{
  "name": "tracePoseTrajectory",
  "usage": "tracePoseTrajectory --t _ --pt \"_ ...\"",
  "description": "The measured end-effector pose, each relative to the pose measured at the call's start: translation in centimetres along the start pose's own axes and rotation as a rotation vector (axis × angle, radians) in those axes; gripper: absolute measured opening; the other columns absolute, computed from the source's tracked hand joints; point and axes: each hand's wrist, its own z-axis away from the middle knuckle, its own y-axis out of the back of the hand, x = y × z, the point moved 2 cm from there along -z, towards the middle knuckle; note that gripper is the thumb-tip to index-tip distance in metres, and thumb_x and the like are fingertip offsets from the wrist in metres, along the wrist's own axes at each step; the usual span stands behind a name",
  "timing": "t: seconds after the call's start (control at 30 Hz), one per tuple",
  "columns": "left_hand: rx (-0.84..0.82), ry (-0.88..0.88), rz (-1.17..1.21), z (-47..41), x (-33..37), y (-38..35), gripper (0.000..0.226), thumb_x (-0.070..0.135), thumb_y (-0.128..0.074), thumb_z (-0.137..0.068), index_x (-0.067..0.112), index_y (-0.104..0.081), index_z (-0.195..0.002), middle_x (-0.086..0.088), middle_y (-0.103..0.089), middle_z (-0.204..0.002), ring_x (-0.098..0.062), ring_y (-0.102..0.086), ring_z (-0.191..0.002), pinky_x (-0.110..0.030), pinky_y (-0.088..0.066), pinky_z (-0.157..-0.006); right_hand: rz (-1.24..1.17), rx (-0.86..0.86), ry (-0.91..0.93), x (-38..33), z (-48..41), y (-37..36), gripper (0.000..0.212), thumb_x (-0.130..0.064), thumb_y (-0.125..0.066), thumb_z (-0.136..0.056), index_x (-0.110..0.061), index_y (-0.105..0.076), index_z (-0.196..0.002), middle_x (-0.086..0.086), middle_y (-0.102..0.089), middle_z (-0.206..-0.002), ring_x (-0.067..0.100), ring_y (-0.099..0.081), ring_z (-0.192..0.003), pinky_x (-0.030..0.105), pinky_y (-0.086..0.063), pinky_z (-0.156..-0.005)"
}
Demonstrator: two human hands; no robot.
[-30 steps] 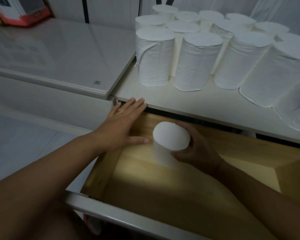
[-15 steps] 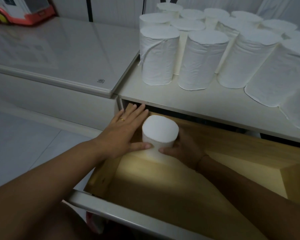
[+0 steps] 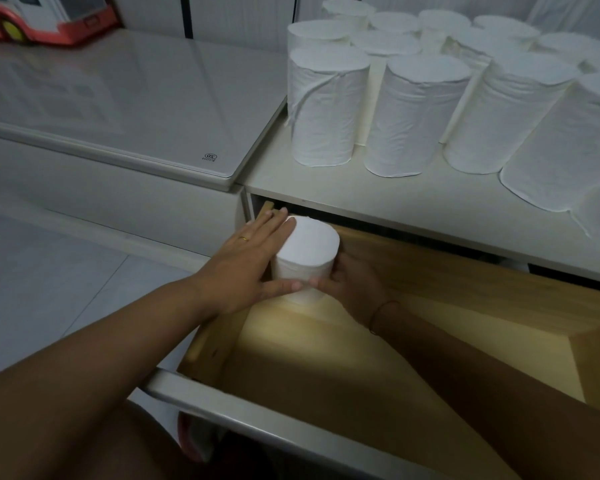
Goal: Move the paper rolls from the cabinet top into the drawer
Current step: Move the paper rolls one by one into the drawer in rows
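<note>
One paper roll (image 3: pixel 305 258) stands upright in the open drawer (image 3: pixel 326 368), tucked into its far-left corner. Its long axis runs straight up and down and its flat round end faces the ceiling. The top of it sits just under the front edge of the cabinet top (image 3: pixel 413 206). Its foot is low against the wooden drawer bottom, though the hands hide too much to say whether it rests there.

Both hands are on it. The left hand (image 3: pixel 253 265) lies flat against the roll's left side. Its fingers are straight and point toward the far corner, and its thumb stretches across the near face. There is no closed grip here, only a pressing palm. A thin gold ring (image 3: pixel 244 238) shows on one finger. The right hand (image 3: pixel 350 285) comes in from the right with its grip wrapped round the roll's right side. Its thumb tip lies on the near face, close to the left thumb. A slim band (image 3: pixel 381 311) circles that wrist.

Up on the cabinet top, a crowd of other rolls (image 3: pixel 323 109) stands on end, packed close in rows that run off to the right. The nearest row sits back from the front edge.

To the left is a lower unit with a glossy top (image 3: pixel 118 98), and a red toy bus (image 3: pixel 45 19) sits at its far-left end. Pale floor tiles (image 3: pixel 49 289) show near left.
</note>
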Motion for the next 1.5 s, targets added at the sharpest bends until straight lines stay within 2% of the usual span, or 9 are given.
tracePoseTrajectory --t 0.23,0.33,0.47,0.57,0.63,0.7,0.8,0.97,1.5 --pt "0.018 0.021 -0.003 0.1 0.3 -0.1 0.099 0.075 -0.033 -0.073 0.025 0.001 -0.151 0.004 0.008 -0.159 -0.009 0.014 -0.143 -0.030 0.003 -0.114 0.025 0.015 -0.026 0.0 -0.4 -1.0 0.044 -0.020 -0.067 -0.083 -0.007 -0.054 -0.123 0.010 -0.062 -0.122 0.018 -0.059 -0.106 0.031 -0.050 -0.089" --pt "0.032 0.027 -0.035 0.0 0.5 0.0 0.096 0.074 -0.033 -0.075 0.025 0.000 -0.151 0.004 0.007 -0.159 -0.008 0.016 -0.142 -0.029 0.005 -0.113 0.059 0.026 -0.031 -0.2 -0.4 -1.1 0.042 -0.023 -0.066 -0.084 -0.006 -0.055 -0.121 0.010 -0.063 -0.119 0.020 -0.060 -0.104 0.037 -0.051 -0.091" --pt "0.037 0.032 -0.053 0.1 0.5 -0.1 0.095 0.073 -0.032 -0.076 0.026 0.001 -0.151 0.006 0.007 -0.159 -0.008 0.016 -0.142 -0.030 0.005 -0.114 0.428 0.004 0.002 -1.7 0.1 -0.6 0.037 -0.034 -0.057 -0.088 -0.012 -0.057 -0.117 0.005 -0.064 -0.111 0.017 -0.058 -0.096 0.033 -0.050 -0.085" --pt "0.023 0.043 -0.038 0.1 0.4 -0.2 0.095 0.076 -0.029 -0.074 0.028 0.002 -0.150 0.008 0.009 -0.158 -0.010 0.015 -0.143 -0.034 0.002 -0.116 0.676 0.194 0.195 -4.8 1.4 1.2 0.032 -0.043 -0.056 -0.085 -0.019 -0.060 -0.106 -0.001 -0.065 -0.093 0.012 -0.054 -0.077 0.026 -0.045 -0.067" --pt "0.025 0.038 -0.034 0.0 0.4 -0.1 0.095 0.076 -0.028 -0.074 0.027 0.002 -0.150 0.007 0.009 -0.158 -0.011 0.014 -0.144 -0.035 0.001 -0.116 0.544 0.434 0.313 -7.5 2.5 3.5 0.029 -0.042 -0.066 -0.079 -0.018 -0.059 -0.094 -0.004 -0.059 -0.077 0.013 -0.054 -0.067 0.028 -0.046 -0.062" --pt "0.032 0.035 -0.038 -0.1 0.5 -0.1 0.095 0.075 -0.028 -0.074 0.027 0.001 -0.151 0.006 0.007 -0.159 -0.011 0.014 -0.144 -0.034 0.001 -0.116 0.391 0.678 0.409 -9.8 2.4 6.3 0.038 -0.038 -0.072 -0.074 -0.016 -0.056 -0.100 -0.004 -0.057 -0.085 0.013 -0.054 -0.073 0.031 -0.049 -0.066" --pt "0.035 0.032 -0.054 -0.2 0.9 0.0 0.094 0.075 -0.027 -0.074 0.026 0.000 -0.150 0.006 0.007 -0.158 -0.011 0.014 -0.144 -0.033 0.002 -0.116 0.370 0.928 0.368 -11.7 -0.2 10.2 0.073 -0.042 -0.073 -0.070 -0.009 -0.043 -0.128 0.008 -0.047 -0.123 0.021 -0.048 -0.111 0.033 -0.041 -0.098" --pt "0.040 0.004 -0.084 -0.2 1.5 0.0 0.093 0.074 -0.025 -0.076 0.025 0.001 -0.150 0.006 0.009 -0.158 -0.006 0.019 -0.141 -0.023 0.011 -0.112 0.212 0.907 0.153 -12.6 -5.3 12.9 0.114 -0.049 -0.077 -0.064 -0.013 -0.008 -0.147 0.011 -0.021 -0.147 0.023 -0.024 -0.137 0.037 -0.021 -0.115" --pt "0.027 0.000 -0.092 -0.3 1.5 0.0 0.089 0.067 -0.037 -0.083 0.024 0.003 -0.150 0.005 0.010 -0.158 -0.008 0.018 -0.143 -0.026 0.010 -0.112 0.181 0.902 0.223 -12.2 -6.5 12.0 0.099 -0.040 -0.075 -0.064 -0.018 -0.019 -0.143 0.006 -0.030 -0.142 0.021 -0.037 -0.129 0.025 -0.033 -0.105"
